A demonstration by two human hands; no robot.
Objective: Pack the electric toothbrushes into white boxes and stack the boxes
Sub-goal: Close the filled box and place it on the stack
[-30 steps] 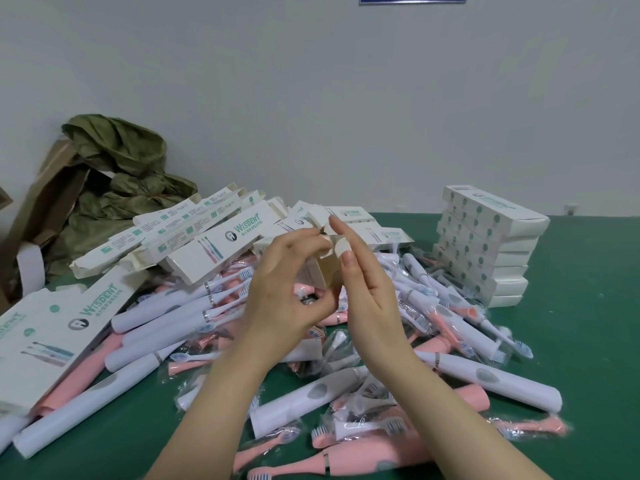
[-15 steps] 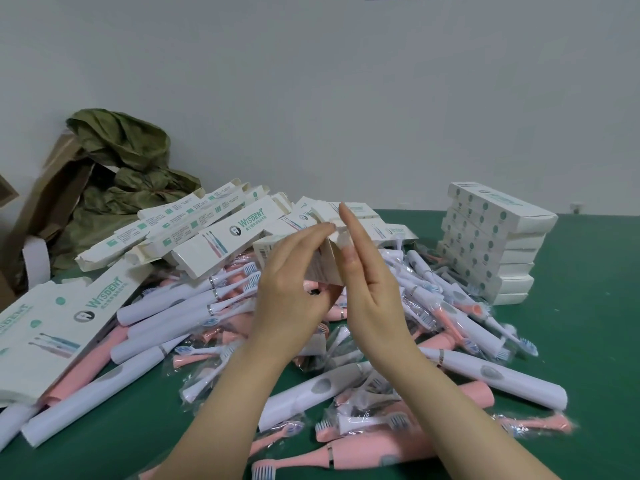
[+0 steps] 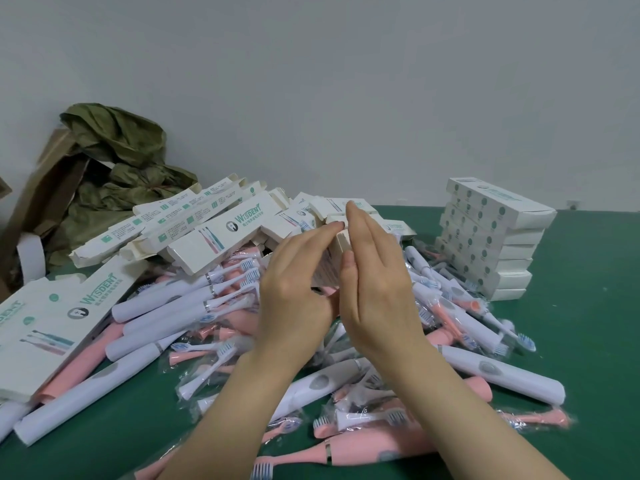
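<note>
One white box (image 3: 327, 271) above the table's (image 3: 588, 341) middle. Left hand (image 3: 294, 289) fingers grasp its side; right hand (image 3: 377, 285) fingers, straight, press its end.

Crumpled olive-green paper (image 3: 117, 161) on torn brown cardboard (image 3: 41, 188), green tabletop (image 3: 595, 306), grey wall (image 3: 346, 81)
</note>
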